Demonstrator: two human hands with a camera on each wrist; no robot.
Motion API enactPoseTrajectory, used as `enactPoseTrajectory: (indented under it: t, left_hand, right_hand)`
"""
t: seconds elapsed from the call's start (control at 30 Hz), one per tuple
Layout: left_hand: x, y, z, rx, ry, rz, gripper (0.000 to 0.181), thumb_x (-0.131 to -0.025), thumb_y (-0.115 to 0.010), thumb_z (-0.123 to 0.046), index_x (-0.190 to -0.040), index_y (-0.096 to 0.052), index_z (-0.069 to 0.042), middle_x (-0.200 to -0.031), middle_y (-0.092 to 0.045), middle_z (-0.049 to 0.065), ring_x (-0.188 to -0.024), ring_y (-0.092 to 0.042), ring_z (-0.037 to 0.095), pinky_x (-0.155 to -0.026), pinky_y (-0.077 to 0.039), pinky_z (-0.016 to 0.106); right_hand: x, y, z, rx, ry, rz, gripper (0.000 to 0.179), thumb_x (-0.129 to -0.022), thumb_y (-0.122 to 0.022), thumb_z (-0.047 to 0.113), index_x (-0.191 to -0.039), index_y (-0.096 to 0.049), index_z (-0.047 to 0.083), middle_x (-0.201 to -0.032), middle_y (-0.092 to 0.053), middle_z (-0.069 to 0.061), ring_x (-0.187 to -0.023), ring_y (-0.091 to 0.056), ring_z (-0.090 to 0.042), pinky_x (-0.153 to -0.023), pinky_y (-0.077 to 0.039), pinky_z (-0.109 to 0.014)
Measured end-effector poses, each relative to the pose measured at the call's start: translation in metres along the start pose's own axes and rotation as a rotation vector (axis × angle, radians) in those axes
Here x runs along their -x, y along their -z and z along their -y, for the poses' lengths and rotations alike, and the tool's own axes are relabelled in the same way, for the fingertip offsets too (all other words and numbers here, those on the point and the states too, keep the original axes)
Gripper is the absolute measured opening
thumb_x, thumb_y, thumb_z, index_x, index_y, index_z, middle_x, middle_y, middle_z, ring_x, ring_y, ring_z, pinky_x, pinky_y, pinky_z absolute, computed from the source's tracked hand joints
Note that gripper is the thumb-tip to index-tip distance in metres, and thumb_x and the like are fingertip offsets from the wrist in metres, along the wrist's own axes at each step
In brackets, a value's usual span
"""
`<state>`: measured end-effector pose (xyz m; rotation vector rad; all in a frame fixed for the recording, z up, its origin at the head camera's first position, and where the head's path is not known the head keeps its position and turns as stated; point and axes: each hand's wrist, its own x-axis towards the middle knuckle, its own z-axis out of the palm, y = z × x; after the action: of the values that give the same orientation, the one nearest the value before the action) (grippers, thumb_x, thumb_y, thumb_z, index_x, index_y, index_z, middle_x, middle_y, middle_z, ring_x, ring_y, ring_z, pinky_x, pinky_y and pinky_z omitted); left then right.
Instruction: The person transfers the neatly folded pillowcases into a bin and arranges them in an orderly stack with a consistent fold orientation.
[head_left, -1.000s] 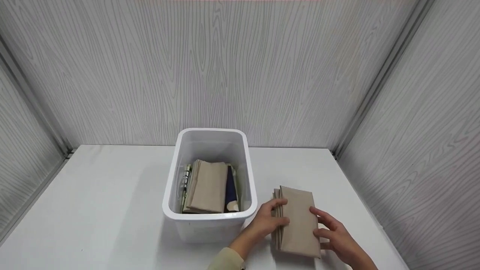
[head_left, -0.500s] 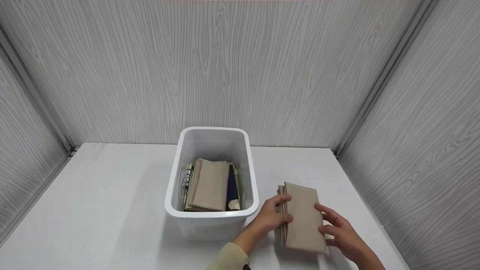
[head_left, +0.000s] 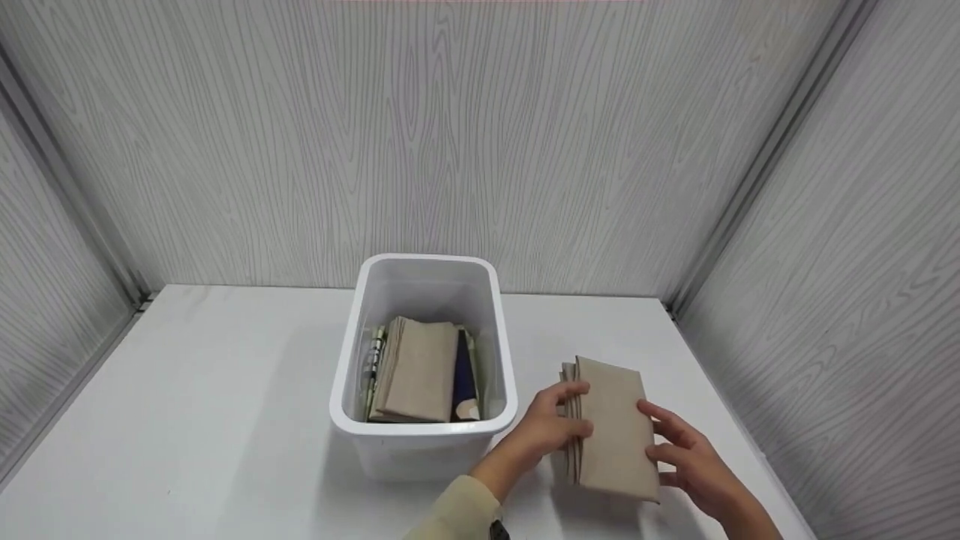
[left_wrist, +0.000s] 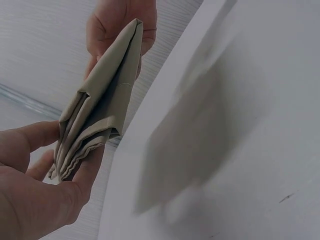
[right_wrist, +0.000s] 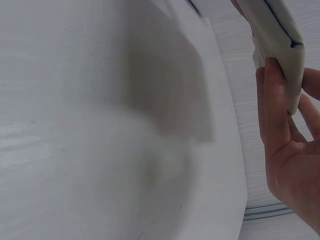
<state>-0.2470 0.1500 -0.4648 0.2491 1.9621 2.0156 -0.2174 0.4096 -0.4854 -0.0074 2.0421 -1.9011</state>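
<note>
Above the right part of the table, both hands hold a folded beige cloth (head_left: 619, 427), with its layered folds facing left. My left hand (head_left: 551, 424) pinches those layers, thumb on the near face and fingers around the edge. On the opposite side my right hand (head_left: 694, 461) grips the smooth folded edge between thumb and fingers. The left wrist view shows the cloth (left_wrist: 102, 90) from its end, its layers fanned a little and its shadow cast on the table below. In the right wrist view, fingers (right_wrist: 275, 105) lie along both faces of the cloth's thick edge.
Left of the hands stands a white plastic bin (head_left: 424, 429). Inside are a folded beige cloth (head_left: 424, 371), a navy folded piece (head_left: 464, 375) and a patterned one (head_left: 373, 364), standing on edge. Grey wood-grain panels (head_left: 420, 150) enclose the white table (head_left: 225, 390) behind and at both sides.
Both hands have carried the beige cloth slightly to the right and farther from the body. Their hold on it looks the same, and the bin's contents are unchanged.
</note>
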Motion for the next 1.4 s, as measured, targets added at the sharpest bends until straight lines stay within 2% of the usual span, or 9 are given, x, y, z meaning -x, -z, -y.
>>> enactPoseTrajectory:
  t: [0.2,0.37,0.57,0.8,1.07,1.4]
  left_hand:
    - [-0.001,-0.001,-0.004,0.02,0.027,0.02,0.056,-0.082,-0.074,0.001,-0.134,-0.061,-0.017,-0.141,-0.048,0.011,-0.1,-0.059,0.022,-0.071,-0.056,0.036]
    - [-0.002,-0.002,-0.009,0.034,0.017,0.023,0.056,-0.082,-0.073,0.0,-0.134,-0.06,-0.015,-0.135,-0.049,0.011,-0.1,-0.059,0.023,-0.07,-0.057,0.036]
    - [0.001,-0.005,-0.013,0.045,0.015,0.014,0.055,-0.082,-0.074,0.002,-0.133,-0.061,-0.014,-0.133,-0.051,0.01,-0.092,-0.061,0.021,-0.069,-0.057,0.035]
    - [0.0,-0.006,-0.021,0.026,0.014,0.001,0.053,-0.082,-0.074,0.002,-0.13,-0.063,-0.017,-0.132,-0.052,0.01,-0.095,-0.06,0.023,-0.071,-0.057,0.037]
    - [0.0,-0.006,-0.032,0.017,-0.004,0.009,0.053,-0.082,-0.074,0.001,-0.13,-0.063,-0.018,-0.131,-0.052,0.007,-0.096,-0.062,0.023,-0.074,-0.058,0.038]
    - [0.007,-0.002,-0.05,-0.005,-0.062,0.021,0.056,-0.082,-0.073,0.001,-0.133,-0.061,-0.015,-0.132,-0.052,0.008,-0.095,-0.063,0.023,-0.076,-0.059,0.039]
  right_hand:
    - [0.003,0.002,0.005,-0.003,0.011,0.004,0.073,-0.092,-0.06,0.004,-0.157,-0.03,0.019,-0.142,-0.039,-0.013,-0.112,-0.055,-0.027,-0.085,-0.055,-0.053]
    - [0.004,0.004,0.01,-0.003,0.014,0.006,0.072,-0.094,-0.059,0.004,-0.157,-0.03,0.021,-0.142,-0.04,-0.011,-0.11,-0.057,-0.026,-0.085,-0.055,-0.053]
    - [0.008,0.005,0.012,-0.018,0.007,0.003,0.071,-0.094,-0.059,0.004,-0.157,-0.03,0.022,-0.141,-0.042,-0.008,-0.113,-0.056,-0.025,-0.086,-0.054,-0.054]
    - [0.009,0.007,0.021,-0.015,0.051,0.025,0.07,-0.095,-0.057,0.002,-0.157,-0.029,0.018,-0.138,-0.045,-0.006,-0.111,-0.057,-0.025,-0.085,-0.054,-0.055]
    - [0.01,0.006,0.032,-0.004,0.073,0.019,0.07,-0.094,-0.057,0.001,-0.157,-0.03,0.018,-0.138,-0.044,-0.006,-0.107,-0.059,-0.025,-0.084,-0.054,-0.054]
    - [0.01,0.004,0.046,0.016,0.112,0.044,0.07,-0.095,-0.057,0.002,-0.157,-0.029,0.018,-0.139,-0.044,-0.005,-0.113,-0.056,-0.024,-0.085,-0.053,-0.055]
